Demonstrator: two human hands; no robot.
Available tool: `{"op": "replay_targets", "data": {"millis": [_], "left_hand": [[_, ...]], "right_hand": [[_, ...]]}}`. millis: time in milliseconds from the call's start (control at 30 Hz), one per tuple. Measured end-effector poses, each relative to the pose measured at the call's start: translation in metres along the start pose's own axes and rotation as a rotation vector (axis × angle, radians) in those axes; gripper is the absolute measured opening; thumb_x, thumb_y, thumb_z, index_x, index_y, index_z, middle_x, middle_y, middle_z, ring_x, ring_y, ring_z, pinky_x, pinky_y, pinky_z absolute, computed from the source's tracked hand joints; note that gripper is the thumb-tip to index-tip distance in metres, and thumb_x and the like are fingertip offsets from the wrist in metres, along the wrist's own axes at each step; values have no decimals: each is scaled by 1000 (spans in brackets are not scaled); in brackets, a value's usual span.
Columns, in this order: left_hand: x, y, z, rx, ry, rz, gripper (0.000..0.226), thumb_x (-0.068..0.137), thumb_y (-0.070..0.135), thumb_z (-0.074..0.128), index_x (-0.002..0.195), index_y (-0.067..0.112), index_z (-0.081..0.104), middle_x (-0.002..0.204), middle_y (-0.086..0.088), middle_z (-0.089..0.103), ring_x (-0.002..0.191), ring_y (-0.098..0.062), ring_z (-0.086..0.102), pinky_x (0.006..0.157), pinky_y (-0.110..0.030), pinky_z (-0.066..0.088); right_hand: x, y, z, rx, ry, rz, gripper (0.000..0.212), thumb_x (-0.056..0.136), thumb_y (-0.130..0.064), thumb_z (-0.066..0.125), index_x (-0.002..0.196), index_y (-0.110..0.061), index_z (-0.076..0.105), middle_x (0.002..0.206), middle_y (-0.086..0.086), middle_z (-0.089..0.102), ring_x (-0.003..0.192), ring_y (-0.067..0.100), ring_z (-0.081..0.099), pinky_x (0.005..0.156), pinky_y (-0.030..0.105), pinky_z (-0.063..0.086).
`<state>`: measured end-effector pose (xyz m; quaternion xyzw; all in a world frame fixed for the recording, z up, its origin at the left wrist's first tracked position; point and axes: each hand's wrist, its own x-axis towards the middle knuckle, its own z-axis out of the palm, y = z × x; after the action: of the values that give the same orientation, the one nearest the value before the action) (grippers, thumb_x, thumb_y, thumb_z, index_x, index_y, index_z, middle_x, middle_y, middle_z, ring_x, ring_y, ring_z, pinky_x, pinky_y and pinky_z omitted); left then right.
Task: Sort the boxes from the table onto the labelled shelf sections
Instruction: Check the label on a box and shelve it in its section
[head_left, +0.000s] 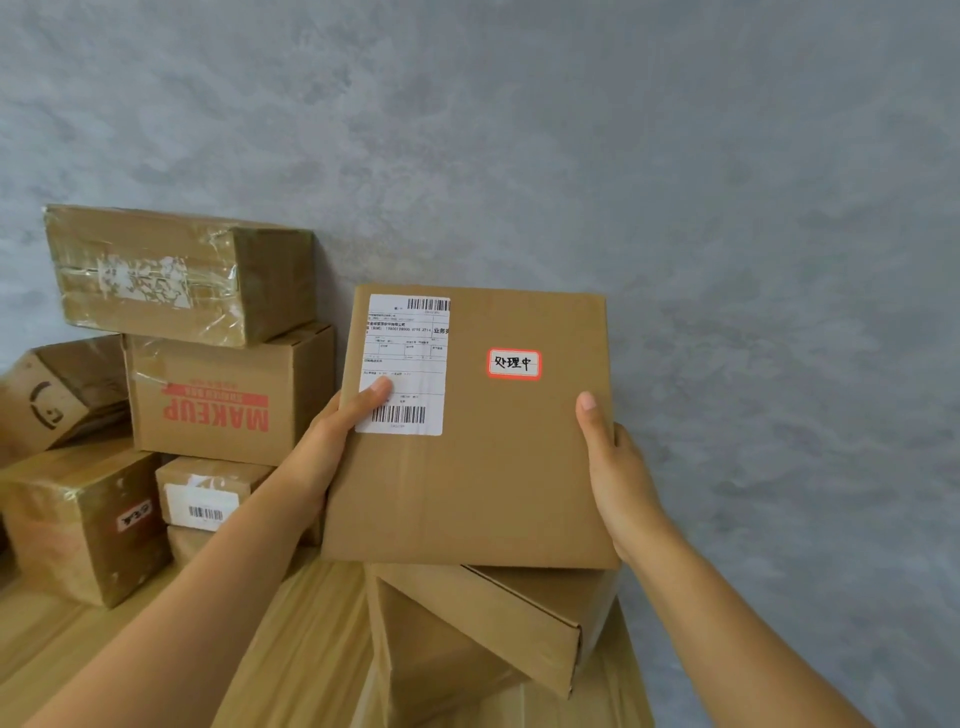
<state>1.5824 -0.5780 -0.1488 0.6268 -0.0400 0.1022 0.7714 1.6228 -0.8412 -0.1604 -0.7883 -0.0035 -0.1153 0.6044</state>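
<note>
Both hands grip a flat square brown cardboard box (478, 441) at the centre of the frame: the left hand (332, 441) clasps its left edge, thumb on the white shipping label (405, 364), and the right hand (618, 478) clasps its right edge, thumb on top. A red-bordered white sticker with handwritten characters (514, 364) sits on the box's face. Just below it, a plain brown carton (467, 634) rests tilted on the light wooden table (291, 649). At the left of the frame, stacked cartons stand against the grey wall (675, 156), among them a carton printed MAKEUP in red (223, 395).
</note>
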Motion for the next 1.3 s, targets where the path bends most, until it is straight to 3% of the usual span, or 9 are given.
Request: {"op": "replay_targets", "data": {"millis": [133, 400, 533, 700, 767, 900, 1067, 1167, 1300], "left_hand": [[-3, -2, -4, 45, -3, 18, 53, 86, 53, 65, 131, 26, 60, 119, -5, 72, 110, -29, 69, 97, -48, 52], [-13, 19, -18, 61, -112, 86, 58, 79, 53, 70, 130, 27, 59, 119, -3, 72, 108, -27, 70, 98, -49, 51], [-23, 35, -33, 52, -199, 99, 58, 82, 52, 68, 133, 24, 59, 122, -6, 71, 110, -27, 69, 96, -46, 51], [-50, 43, -46, 36, -327, 67, 53, 85, 51, 67, 130, 23, 61, 120, -4, 72, 110, -26, 69, 95, -44, 52], [-65, 41, -42, 28, -398, 25, 51, 88, 50, 65, 130, 21, 63, 119, -5, 72, 109, -25, 69, 95, -43, 52], [-102, 29, -17, 3, -565, -65, 48, 92, 46, 61, 130, 17, 64, 119, -6, 72, 107, -25, 70, 88, -38, 54], [-170, -5, 23, 13, -758, -187, 77, 76, 56, 74, 138, 16, 54, 123, -6, 70, 111, -25, 68, 89, -38, 55], [-230, -32, 46, 20, -887, -252, 56, 87, 50, 66, 132, 17, 62, 121, -7, 71, 109, -24, 70, 88, -36, 57], [-326, -65, 65, 1, -977, -391, 50, 87, 46, 64, 129, 18, 64, 120, -9, 71, 106, -24, 71, 90, -39, 56]], "right_hand": [[-1, -4, 0, -9, 11, -24, 64, 76, -88, 33, 104, -33, 51, 86, -18, 54, 101, 25, 58, 101, 46, 46], [-36, -17, 3, 68, 101, -55, 51, 88, -75, 40, 110, -30, 52, 92, -13, 57, 102, 23, 59, 97, 42, 47], [-75, -31, 8, 109, 147, -49, 69, 83, -81, 42, 117, -24, 60, 105, -7, 67, 100, 16, 65, 93, 39, 52], [-143, -37, 5, 108, 197, 14, 106, 51, -101, 48, 124, -26, 62, 113, -7, 72, 102, 13, 70, 93, 39, 55], [-179, -32, 1, 122, 228, 51, 104, 54, -99, 50, 127, -26, 61, 115, -6, 72, 100, 12, 71, 89, 37, 56], [-256, -19, -18, 102, 414, 120, 76, 79, -84, 44, 124, -25, 60, 112, -7, 71, 96, 9, 70, 76, 28, 53], [-372, 8, -56, 0, 629, 243, 113, 48, -105, 40, 127, -27, 60, 116, -9, 70, 103, 11, 68, 92, 37, 53], [-452, 26, -74, 15, 711, 320, 108, 54, -102, 42, 129, -27, 59, 116, -8, 71, 102, 11, 70, 91, 38, 54], [-566, 54, -84, 96, 819, 456, 98, 61, -96, 48, 129, -26, 60, 114, -6, 72, 97, 13, 72, 88, 39, 57]]}}
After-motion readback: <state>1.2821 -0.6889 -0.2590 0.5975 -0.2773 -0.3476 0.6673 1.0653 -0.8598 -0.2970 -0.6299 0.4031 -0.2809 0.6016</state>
